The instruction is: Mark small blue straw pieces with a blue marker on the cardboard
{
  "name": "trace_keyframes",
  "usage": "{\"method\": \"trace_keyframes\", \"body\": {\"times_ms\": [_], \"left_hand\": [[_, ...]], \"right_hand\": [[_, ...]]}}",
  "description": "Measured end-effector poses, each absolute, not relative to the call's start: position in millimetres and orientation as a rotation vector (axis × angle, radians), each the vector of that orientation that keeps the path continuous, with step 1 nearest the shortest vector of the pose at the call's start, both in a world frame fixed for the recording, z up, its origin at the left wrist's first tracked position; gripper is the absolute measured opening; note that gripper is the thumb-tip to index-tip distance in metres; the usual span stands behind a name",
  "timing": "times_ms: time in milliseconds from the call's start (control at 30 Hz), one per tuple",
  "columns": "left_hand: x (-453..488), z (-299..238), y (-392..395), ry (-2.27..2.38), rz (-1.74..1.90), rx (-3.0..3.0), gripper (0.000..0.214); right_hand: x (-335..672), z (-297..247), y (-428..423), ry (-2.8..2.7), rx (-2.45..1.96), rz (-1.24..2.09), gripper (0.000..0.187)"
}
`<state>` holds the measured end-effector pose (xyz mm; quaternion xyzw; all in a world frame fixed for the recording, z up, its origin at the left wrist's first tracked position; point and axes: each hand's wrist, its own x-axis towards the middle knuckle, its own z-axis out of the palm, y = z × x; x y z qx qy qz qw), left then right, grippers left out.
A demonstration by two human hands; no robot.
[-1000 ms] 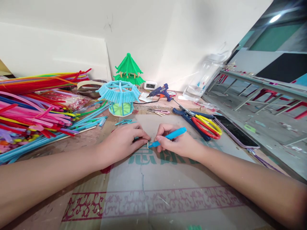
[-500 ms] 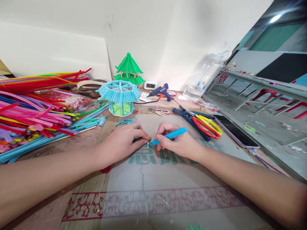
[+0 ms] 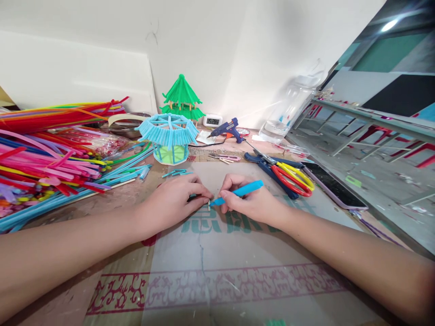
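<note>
My right hand (image 3: 243,197) is closed around a blue marker pen (image 3: 246,188), its tip pointing down and left. The tip meets a short pale stick piece (image 3: 209,207), which looks like wood. My left hand (image 3: 181,194) pinches that piece at its upper end, thumb and forefinger pressed together against the table mat (image 3: 258,253). Beyond my left hand stands a small pavilion model (image 3: 170,138) with a light blue pipe-cleaner roof and a green floor. Several short blue pieces (image 3: 176,173) lie just behind that hand.
Bundles of coloured pipe cleaners (image 3: 57,158) fill the left side. A green-roofed model (image 3: 182,97), a digital clock (image 3: 212,120) and a blue glue gun (image 3: 226,129) stand at the back. Scissors (image 3: 294,179), dark-handled pliers (image 3: 275,174), a phone (image 3: 335,185) and a clear bottle (image 3: 285,111) sit right.
Almost nothing differs. The whole view has shifted very slightly, while both hands, the marker and the stick piece keep the same positions relative to each other.
</note>
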<state>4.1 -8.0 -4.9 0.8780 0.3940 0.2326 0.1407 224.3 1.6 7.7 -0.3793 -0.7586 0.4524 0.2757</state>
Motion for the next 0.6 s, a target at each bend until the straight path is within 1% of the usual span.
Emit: {"method": "trace_keyframes", "body": {"times_ms": [167, 433, 600], "left_hand": [[3.8, -4.0, -8.8, 1.154, 0.655, 2.543, 0.018], [3.4, -4.5, -9.1, 1.141, 0.670, 2.533, 0.022], [4.0, -4.8, -8.5, 1.152, 0.674, 2.540, 0.023]], "right_hand": [[224.1, 6.5, 3.8, -1.996, -1.059, 1.161, 0.017], [223.0, 10.3, 1.6, -2.045, -1.030, 1.212, 0.015], [223.5, 8.1, 3.3, -2.031, -1.044, 1.175, 0.016]]}}
